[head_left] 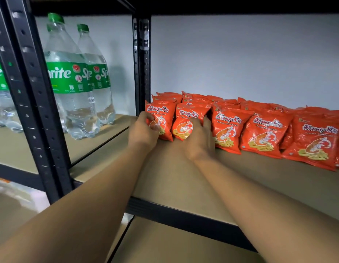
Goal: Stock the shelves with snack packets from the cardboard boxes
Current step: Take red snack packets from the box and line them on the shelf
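Many red prawn-cracker packets [263, 130] already stand in a front row, with more stacked behind, running from the hands away to the right of the right hand. The end packet [162, 112] — upright at the far left of the row — is gripped by the left hand [144, 131], whose fingers curl over its left edge and lower front. The second packet [183, 128], just beside it, is held by the right hand [200, 137], thumb on its front and fingers tucked round its right edge, against the third packet. Both packets rest on the shelf [183, 177]; whether they are being set down or only straightened cannot be told. Judged from this view, the strip beyond the hands is filled, while the board nearer than the hands — a broad band — has room for further rows, so stocking appears partly done. No cardboard box is in view. Left of the left hand rises a black post [144, 63], and beyond it stand clear Sprite bottles [70, 82] on the neighbouring shelf.
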Action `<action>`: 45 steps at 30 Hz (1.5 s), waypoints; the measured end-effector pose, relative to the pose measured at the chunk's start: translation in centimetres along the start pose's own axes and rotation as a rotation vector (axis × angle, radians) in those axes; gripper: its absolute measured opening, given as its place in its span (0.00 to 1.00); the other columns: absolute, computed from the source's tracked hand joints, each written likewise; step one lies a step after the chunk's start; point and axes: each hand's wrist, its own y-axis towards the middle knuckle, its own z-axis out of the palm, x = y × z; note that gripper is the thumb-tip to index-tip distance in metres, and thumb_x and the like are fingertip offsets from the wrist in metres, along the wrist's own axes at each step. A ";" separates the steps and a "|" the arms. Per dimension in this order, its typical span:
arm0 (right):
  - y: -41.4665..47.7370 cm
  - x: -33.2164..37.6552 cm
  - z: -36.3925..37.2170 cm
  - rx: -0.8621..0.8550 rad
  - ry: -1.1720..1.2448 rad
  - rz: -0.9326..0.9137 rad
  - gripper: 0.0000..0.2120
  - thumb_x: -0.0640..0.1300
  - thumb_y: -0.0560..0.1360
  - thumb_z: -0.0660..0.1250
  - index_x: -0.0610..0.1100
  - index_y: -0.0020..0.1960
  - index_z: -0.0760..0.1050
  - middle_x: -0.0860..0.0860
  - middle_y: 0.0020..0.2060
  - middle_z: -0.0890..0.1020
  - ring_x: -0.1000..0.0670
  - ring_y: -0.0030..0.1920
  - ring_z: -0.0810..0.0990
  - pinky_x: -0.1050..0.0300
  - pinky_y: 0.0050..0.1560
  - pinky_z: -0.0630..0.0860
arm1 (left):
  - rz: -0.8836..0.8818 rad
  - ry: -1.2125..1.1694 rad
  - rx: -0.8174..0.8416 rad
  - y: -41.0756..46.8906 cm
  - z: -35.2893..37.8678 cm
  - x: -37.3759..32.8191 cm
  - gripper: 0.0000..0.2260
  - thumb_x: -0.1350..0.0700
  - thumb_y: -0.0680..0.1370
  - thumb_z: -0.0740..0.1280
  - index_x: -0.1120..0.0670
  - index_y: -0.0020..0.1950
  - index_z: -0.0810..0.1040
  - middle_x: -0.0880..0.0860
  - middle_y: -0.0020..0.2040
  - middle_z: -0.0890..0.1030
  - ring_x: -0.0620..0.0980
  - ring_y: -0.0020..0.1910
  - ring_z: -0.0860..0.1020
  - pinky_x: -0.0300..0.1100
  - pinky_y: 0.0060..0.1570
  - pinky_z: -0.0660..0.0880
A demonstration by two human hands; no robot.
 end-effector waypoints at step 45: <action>-2.5 -6.2 -8.6 -0.121 -0.482 0.020 0.23 0.49 0.75 0.67 0.54 0.69 0.67 0.45 0.65 0.64 0.37 0.60 0.70 0.44 0.60 0.65 | 0.583 0.449 0.168 -5.9 2.9 -5.5 0.19 0.48 0.75 0.71 0.47 0.66 0.78 0.50 0.71 0.71 0.59 0.66 0.70 0.54 0.61 0.70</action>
